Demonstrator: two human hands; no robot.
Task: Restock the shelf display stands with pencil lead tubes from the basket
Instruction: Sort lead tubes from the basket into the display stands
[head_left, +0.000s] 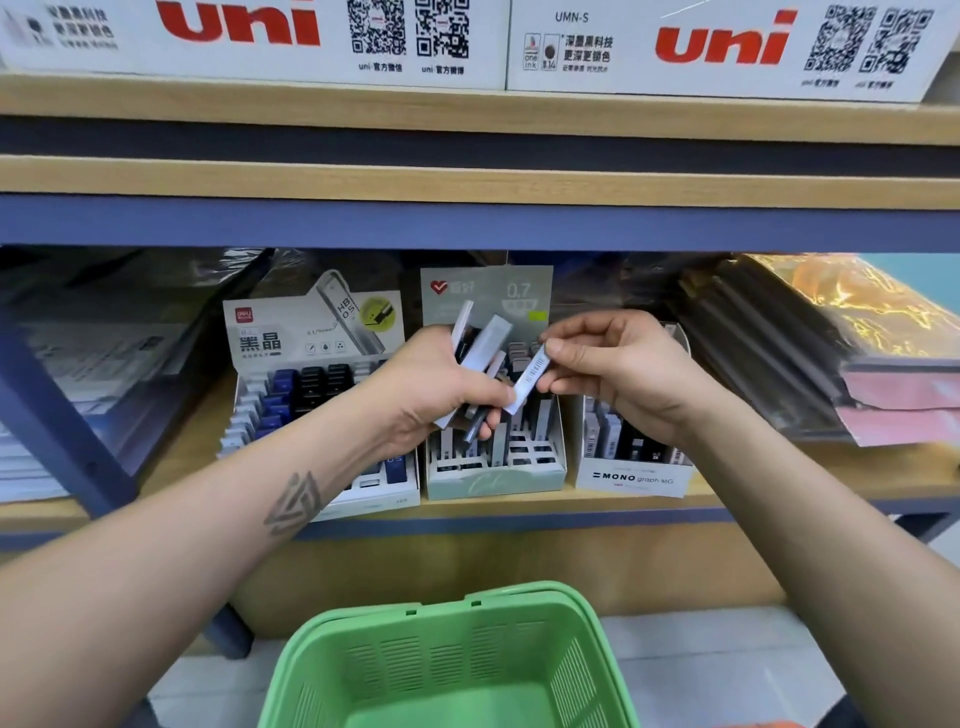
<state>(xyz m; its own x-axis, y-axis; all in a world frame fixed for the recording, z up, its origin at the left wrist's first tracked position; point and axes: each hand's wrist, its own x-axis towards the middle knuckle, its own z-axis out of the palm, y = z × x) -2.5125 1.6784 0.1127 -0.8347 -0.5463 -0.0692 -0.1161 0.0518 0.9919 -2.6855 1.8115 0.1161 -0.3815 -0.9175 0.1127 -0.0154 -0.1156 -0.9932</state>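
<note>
Several pencil lead tubes (480, 358) sit fanned in your left hand (441, 384), whose fingers (488, 400) are curled round the bundle low down, so the tubes' upper ends splay above your knuckles. Your right hand (613, 364) pinches one more tube (532, 374) between thumb and forefinger at its upper end. That single tube slants, its barcoded face toward you, with its lower end touching the left hand's fingertips and the bundle.

The move ahead turns on this: the middle display stand (496, 467), the pale green one with the 0.7 header card, lies directly below and just behind both sets of fingers. Its slots run upright, so I judge the slanted tube must be tipped until its long axis points down before it drops in. Your right hand is the nearer and freer one for that; the left only holds stock.

The blue-and-black stand (311, 395) lies left of your left fingers, and the Mono box (634, 475) sits below your right wrist. The green basket (452, 660) sits well below both hands, near your body.
</note>
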